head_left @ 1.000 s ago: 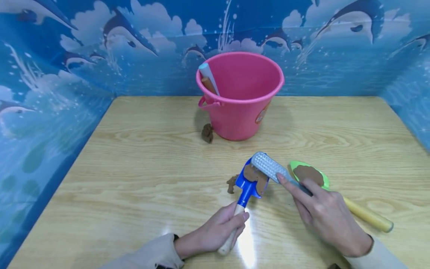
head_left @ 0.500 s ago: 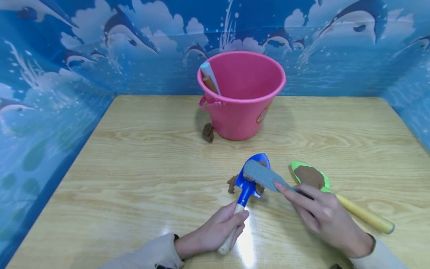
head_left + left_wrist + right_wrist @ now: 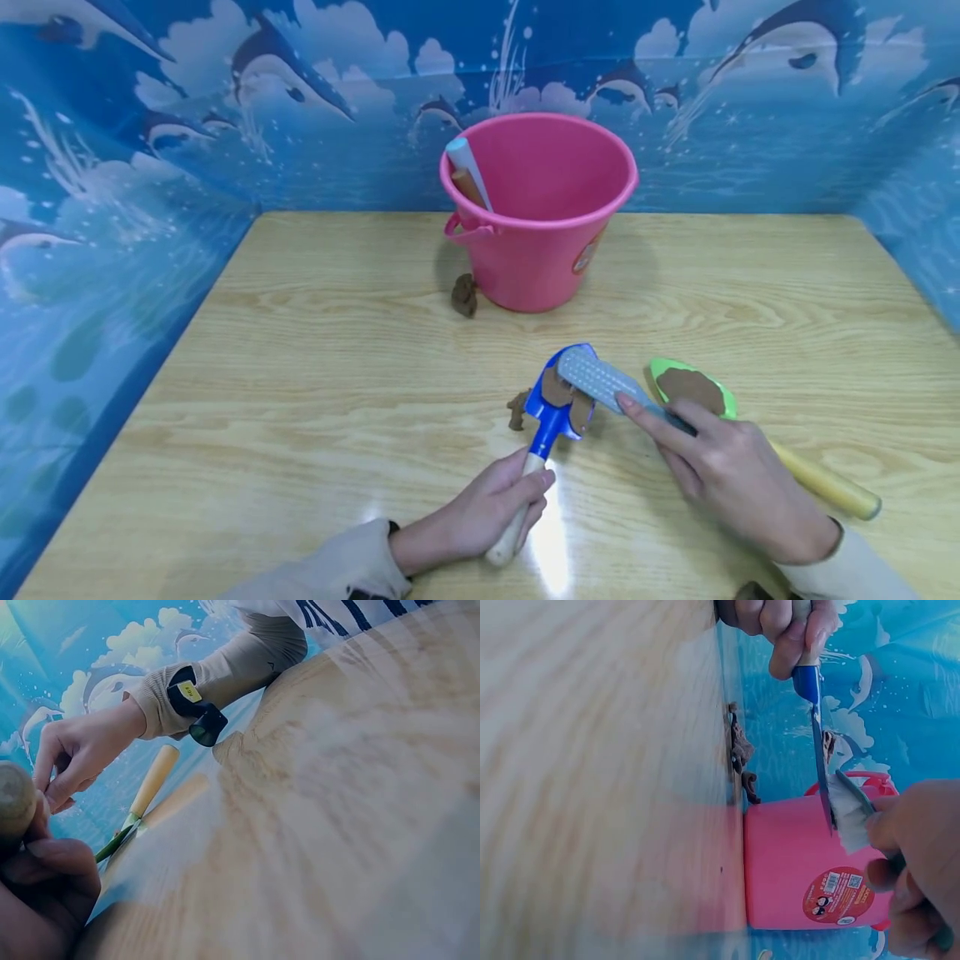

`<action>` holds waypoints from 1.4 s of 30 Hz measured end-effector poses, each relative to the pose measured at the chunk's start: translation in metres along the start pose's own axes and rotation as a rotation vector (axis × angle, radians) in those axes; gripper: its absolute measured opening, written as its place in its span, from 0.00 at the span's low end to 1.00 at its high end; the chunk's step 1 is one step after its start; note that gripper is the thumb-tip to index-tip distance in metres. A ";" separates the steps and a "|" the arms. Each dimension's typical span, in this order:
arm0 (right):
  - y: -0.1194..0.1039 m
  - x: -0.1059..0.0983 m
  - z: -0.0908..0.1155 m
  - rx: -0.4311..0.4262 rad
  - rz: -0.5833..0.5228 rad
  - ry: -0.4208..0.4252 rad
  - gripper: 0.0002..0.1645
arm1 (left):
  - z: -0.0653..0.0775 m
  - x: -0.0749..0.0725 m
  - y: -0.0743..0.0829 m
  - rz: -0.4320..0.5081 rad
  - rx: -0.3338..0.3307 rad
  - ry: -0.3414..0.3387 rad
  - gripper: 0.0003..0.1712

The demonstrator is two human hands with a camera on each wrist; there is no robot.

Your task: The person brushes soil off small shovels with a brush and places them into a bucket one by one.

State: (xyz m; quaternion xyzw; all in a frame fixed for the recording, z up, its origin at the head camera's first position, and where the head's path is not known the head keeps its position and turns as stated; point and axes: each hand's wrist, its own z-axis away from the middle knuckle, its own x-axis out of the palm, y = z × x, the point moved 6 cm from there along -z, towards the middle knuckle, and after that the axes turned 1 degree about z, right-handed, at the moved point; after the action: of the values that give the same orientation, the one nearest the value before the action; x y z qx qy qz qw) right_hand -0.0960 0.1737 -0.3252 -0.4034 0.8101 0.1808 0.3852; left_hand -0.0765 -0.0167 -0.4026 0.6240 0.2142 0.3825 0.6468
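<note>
Left hand (image 3: 498, 504): lwr ctr of head view; fingers & thumb wrapped round pale wooden handle of blue shovel.
Blue shovel (image 3: 542, 442): ctr of head view, just below bucket; held up off surface, blade pointing to top of frame, handle toward bottom edge.
Brown clods (image 3: 557, 387): on shovel blade, partly covered by brush at R.
Right hand (image 3: 738, 483): lwr R; fingers curled round brush handle, index finger laid along back of brush head.
Brush (image 3: 603, 382): grey-blue, R of ctr; head overlaps R side of blade, tilted. Right wrist view shows white bristles up against blade; exact contact unclear.
Green trowel (image 3: 828, 482): R side of frame, on surface, yellow wooden handle running to lwr R; partly hidden behind R hand. Brown patch (image 3: 690, 390) lies in its blade.
Bucket (image 3: 536, 262): pink, upper ctr, upright on surface; red label (image 3: 838, 896) on its side.
Bucket contents: pale blue handle (image 3: 468, 171) & brown handle (image 3: 468, 188), both leaning at L rim.
Loose lumps: one dark lump (image 3: 464, 296) at L foot of bucket; one smaller lump (image 3: 517, 410) just L of shovel blade.
Surface (image 3: 300, 400): light wood grain.
Backdrop (image 3: 525, 75): blue, dolphin print, behind bucket & along sides.
</note>
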 end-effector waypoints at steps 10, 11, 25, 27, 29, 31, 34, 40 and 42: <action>0.000 -0.004 -0.004 0.037 0.066 0.018 0.24 | 0.001 0.000 0.002 -0.002 0.005 -0.010 0.15; 0.000 -0.005 -0.004 0.041 0.069 0.021 0.24 | 0.001 0.000 0.003 -0.007 0.005 -0.008 0.15; -0.024 -0.014 -0.016 -0.139 0.031 0.126 0.21 | 0.000 -0.001 0.002 -0.036 0.019 0.001 0.16; -0.029 -0.011 -0.016 -0.175 0.005 0.101 0.21 | 0.000 -0.001 0.001 -0.030 0.009 0.009 0.16; -0.030 -0.008 -0.015 -0.175 -0.010 0.066 0.21 | 0.000 -0.001 0.001 -0.045 0.016 0.004 0.16; -0.029 -0.005 -0.013 -0.155 -0.002 0.047 0.22 | 0.000 0.000 0.000 -0.049 0.019 0.005 0.16; -0.025 -0.003 -0.009 -0.106 0.033 0.008 0.23 | 0.000 0.000 0.000 -0.054 0.027 0.009 0.15; -0.013 -0.003 -0.005 -0.028 0.085 -0.017 0.24 | 0.000 0.000 0.002 -0.116 0.040 0.012 0.14; -0.010 -0.005 -0.004 -0.008 0.093 -0.010 0.25 | 0.000 0.001 0.003 -0.128 0.037 0.012 0.13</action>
State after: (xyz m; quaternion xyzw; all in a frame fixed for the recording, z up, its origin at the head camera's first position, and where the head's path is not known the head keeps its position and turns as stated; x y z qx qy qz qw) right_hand -0.0883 0.1678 -0.3189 -0.3660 0.8251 0.2040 0.3789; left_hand -0.0762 -0.0165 -0.3997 0.6186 0.2647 0.3400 0.6570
